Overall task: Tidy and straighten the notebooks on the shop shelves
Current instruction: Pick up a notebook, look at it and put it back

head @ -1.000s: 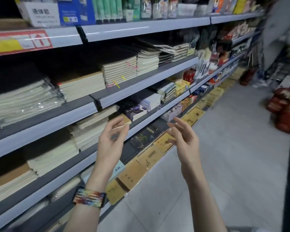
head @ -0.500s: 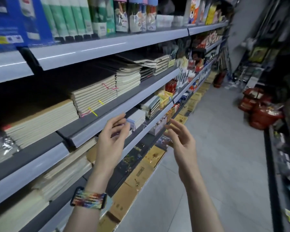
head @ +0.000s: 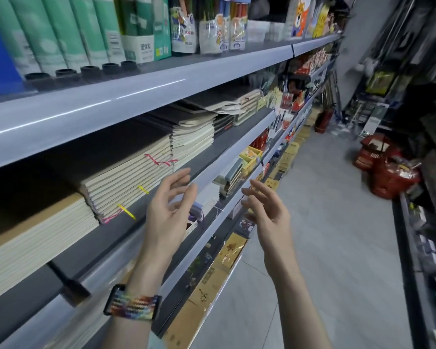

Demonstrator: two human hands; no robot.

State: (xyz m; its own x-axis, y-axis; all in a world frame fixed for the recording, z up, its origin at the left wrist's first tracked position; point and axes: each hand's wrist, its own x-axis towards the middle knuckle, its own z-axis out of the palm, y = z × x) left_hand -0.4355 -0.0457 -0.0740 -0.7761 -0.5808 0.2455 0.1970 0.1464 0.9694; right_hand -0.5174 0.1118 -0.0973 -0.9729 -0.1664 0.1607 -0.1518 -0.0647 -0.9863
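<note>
Head view: the fingers (head: 179,176) of the left hand (head: 169,212) are spread and loosely bent and grasp nothing. Their tips appear in front of the pale front edge of the middle shelf (head: 227,157); contact with it cannot be confirmed. The fingers (head: 261,188) of the right hand (head: 267,215) are likewise released, slightly curved and empty. The 2 palms face each other, apart, over the aisle side of the shelving. A multicoloured woven wristband (head: 132,304) sits on the left wrist.

The notebooks lie flat in 4 stacks side by side on the middle shelf, above and to the left of the hands.
- Kraft-covered stack (head: 35,238): nearest the camera, pale page edges facing the aisle.
- Dark-covered stack (head: 129,177): just beside it, with pink and yellow threads hanging from its aisle-facing side. Its front face runs roughly parallel to the shelf edge.
- Third stack (head: 191,139): set further along, same orientation.
- Far stack (head: 239,107): its upper notebooks lie skewed, with 1 cover curled.

Each stack extends back into shadow, so the long axis cannot be told.

Smaller notebooks (head: 234,175) sit on the shelf below. The upper shelf (head: 136,96) carries green tubes (head: 68,31). Brown packs (head: 227,253) line the bottom row. Red baskets (head: 388,172) stand on the grey floor (head: 325,222).
</note>
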